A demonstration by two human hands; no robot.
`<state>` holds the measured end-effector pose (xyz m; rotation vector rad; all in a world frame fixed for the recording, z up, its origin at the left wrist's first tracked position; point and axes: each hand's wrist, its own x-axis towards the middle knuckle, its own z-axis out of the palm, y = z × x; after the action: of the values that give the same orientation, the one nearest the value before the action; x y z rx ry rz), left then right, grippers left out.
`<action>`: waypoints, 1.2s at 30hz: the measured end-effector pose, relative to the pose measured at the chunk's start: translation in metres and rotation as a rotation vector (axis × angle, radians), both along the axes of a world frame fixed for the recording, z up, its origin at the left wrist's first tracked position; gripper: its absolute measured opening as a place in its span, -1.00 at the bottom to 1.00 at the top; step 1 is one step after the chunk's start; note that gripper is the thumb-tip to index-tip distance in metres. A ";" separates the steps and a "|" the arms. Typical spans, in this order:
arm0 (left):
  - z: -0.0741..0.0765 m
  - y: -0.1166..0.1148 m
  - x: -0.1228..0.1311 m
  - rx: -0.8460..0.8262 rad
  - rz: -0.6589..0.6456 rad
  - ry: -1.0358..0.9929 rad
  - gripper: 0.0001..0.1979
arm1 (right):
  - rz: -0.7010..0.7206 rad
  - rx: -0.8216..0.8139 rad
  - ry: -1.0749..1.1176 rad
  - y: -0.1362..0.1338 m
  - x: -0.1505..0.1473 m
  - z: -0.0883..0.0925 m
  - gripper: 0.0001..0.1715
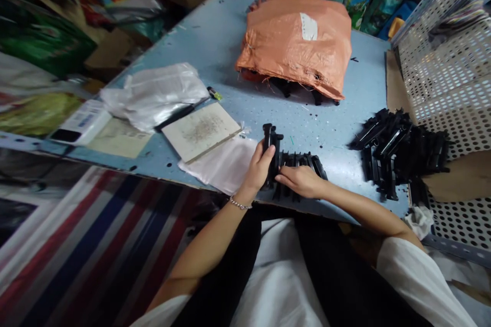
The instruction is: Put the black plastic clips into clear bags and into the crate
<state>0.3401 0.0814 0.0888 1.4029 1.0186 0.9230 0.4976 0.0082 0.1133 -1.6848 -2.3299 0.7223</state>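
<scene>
My left hand (pixel 260 167) is closed around a long black plastic part (pixel 270 139), which it holds tilted up near the table's front edge. My right hand (pixel 301 180) is beside it, fingers curled and fingertips against the lower part of the same piece. Whether the right fingers grip it or a neighbouring piece is hard to make out. Behind and under the right hand stands a row of similar black plastic parts (pixel 303 159), partly hidden by the hand. A bracelet circles my left wrist.
A loose pile of black parts (pixel 399 148) lies at the right, against a perforated white panel (pixel 452 76). An orange woven sack (pixel 291 36) sits at the back. To the left are a whitish board (pixel 201 130), clear plastic bags (pixel 161 92) and a white box (pixel 82 121).
</scene>
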 end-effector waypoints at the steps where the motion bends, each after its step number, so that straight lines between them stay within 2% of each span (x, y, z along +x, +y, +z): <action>1: -0.008 0.001 -0.004 -0.033 0.022 0.033 -0.55 | -0.035 -0.059 0.041 0.015 0.010 -0.003 -0.54; 2: -0.016 0.001 -0.008 -0.061 0.033 0.083 -0.58 | -0.087 -0.097 0.073 0.034 0.023 -0.006 -0.54; 3: -0.026 0.000 -0.011 -0.071 0.032 0.146 -0.61 | -0.212 -0.082 0.078 0.056 0.038 -0.009 -0.54; 6: -0.053 -0.008 -0.012 0.035 0.015 0.328 -0.70 | -0.731 0.082 -0.077 0.127 0.090 -0.018 -0.62; 8: -0.066 -0.017 -0.007 0.136 0.032 0.389 -0.61 | -0.958 0.142 -0.151 0.166 0.121 -0.024 -0.49; 10: -0.074 -0.026 -0.002 0.178 0.039 0.411 -0.48 | -1.045 0.132 -0.156 0.191 0.142 -0.027 -0.36; 11: -0.075 -0.030 0.000 0.183 0.028 0.416 -0.45 | -1.051 0.120 -0.146 0.199 0.149 -0.028 -0.35; 14: -0.072 -0.035 -0.002 0.182 -0.014 0.419 -0.45 | -1.011 0.108 -0.113 0.209 0.159 -0.028 -0.47; 17: -0.062 -0.034 -0.009 0.210 -0.004 0.363 -0.47 | -0.974 0.130 -0.075 0.195 0.154 -0.030 -0.49; 19: -0.053 -0.029 -0.007 0.197 0.007 0.273 -0.49 | -0.917 0.158 -0.007 0.165 0.140 -0.033 -0.50; 23: -0.028 -0.009 0.021 -0.111 -0.052 -0.089 -0.42 | -0.656 0.326 0.151 0.065 0.082 -0.031 -0.53; 25: -0.015 -0.001 0.038 -0.274 -0.073 -0.297 -0.41 | -0.459 0.376 0.143 0.017 0.054 -0.023 -0.53; 27: -0.005 0.001 0.047 -0.372 -0.098 -0.385 -0.47 | -0.237 0.364 0.190 -0.013 0.038 -0.010 -0.51; 28: -0.001 -0.001 0.048 -0.388 -0.114 -0.373 -0.50 | -0.179 0.357 0.223 -0.019 0.036 -0.004 -0.50; 30: 0.006 -0.008 0.044 -0.341 -0.157 -0.283 -0.54 | -0.187 0.380 0.240 -0.016 0.042 0.008 -0.48; 33: 0.012 -0.022 0.032 -0.196 -0.214 -0.153 -0.50 | -0.259 0.454 0.092 0.009 0.058 0.018 -0.48; 36: 0.016 -0.030 0.023 -0.139 -0.237 -0.112 -0.48 | -0.193 0.405 0.099 0.031 0.057 0.019 -0.45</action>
<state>0.3628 0.0511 0.1046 1.3078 0.7975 0.7328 0.5548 0.0389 0.1326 -1.6145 -2.0370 0.2658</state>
